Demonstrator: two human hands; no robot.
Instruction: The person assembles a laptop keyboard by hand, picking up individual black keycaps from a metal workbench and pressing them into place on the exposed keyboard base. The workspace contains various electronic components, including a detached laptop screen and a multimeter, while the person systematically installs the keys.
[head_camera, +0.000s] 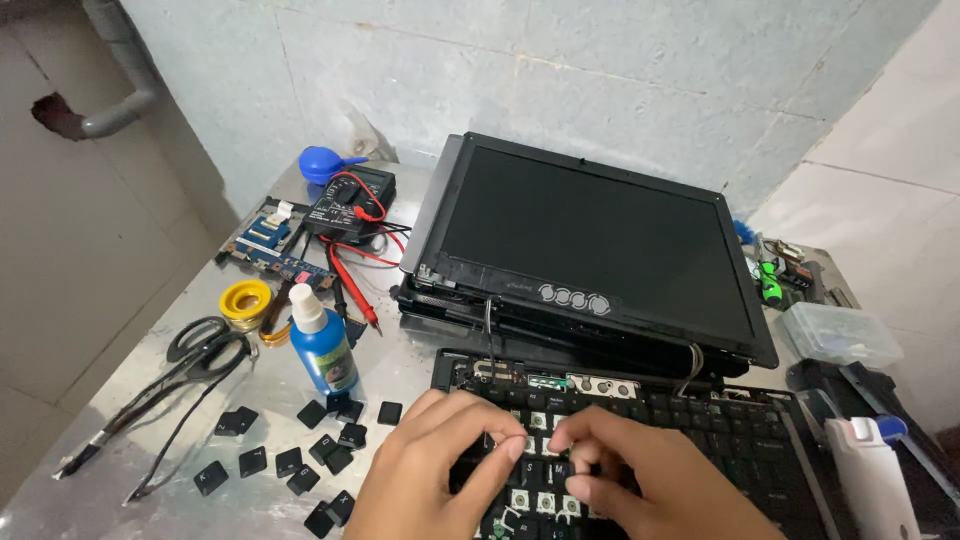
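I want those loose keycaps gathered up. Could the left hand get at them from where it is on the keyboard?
Probably yes. The left hand rests on the keyboard, and the loose keycaps lie on the table just to its left. Nothing stands between them; the blue bottle sits farther back.

A: Where is there room on the shiny metal table (120, 470)?

B: At the front left corner, past the loose black key caps (300, 450). They lie spread out with small gaps between them.

A: What blocks the left side?

B: The blue squeeze bottle with a white tip (322, 350) stands just beside the flat black laptop keyboard (720, 430). Behind it sit the yellow roll of tape (245, 300) and the black-handled scissors (205, 345).

A: And at the back?

B: The tilted black laptop screen (590, 245) stands like a wall.

A: The right?

B: The clear plastic box (840, 335) and the white tube with a blue cap (870, 470) crowd it.
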